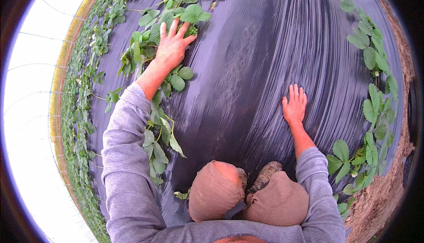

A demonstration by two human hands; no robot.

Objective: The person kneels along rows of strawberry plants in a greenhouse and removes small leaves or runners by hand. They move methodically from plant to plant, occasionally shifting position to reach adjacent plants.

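My left hand reaches into a strawberry plant in the row to my left, its fingers spread against the leaves. The fingertips are partly covered by foliage, and a small cluster of young green growth shows beside the index finger and thumb. No picked thing is visible in that hand. Below its wrist, more strawberry leaves stick out over the film. My right hand lies palm down on the black plastic mulch film, fingers extended and holding nothing.
Another strawberry row with a few white flowers runs along the right, beside bare soil. Dense strawberry rows extend at the far left, before a pale wall with curved hoops. My bent knees and boots are at the bottom.
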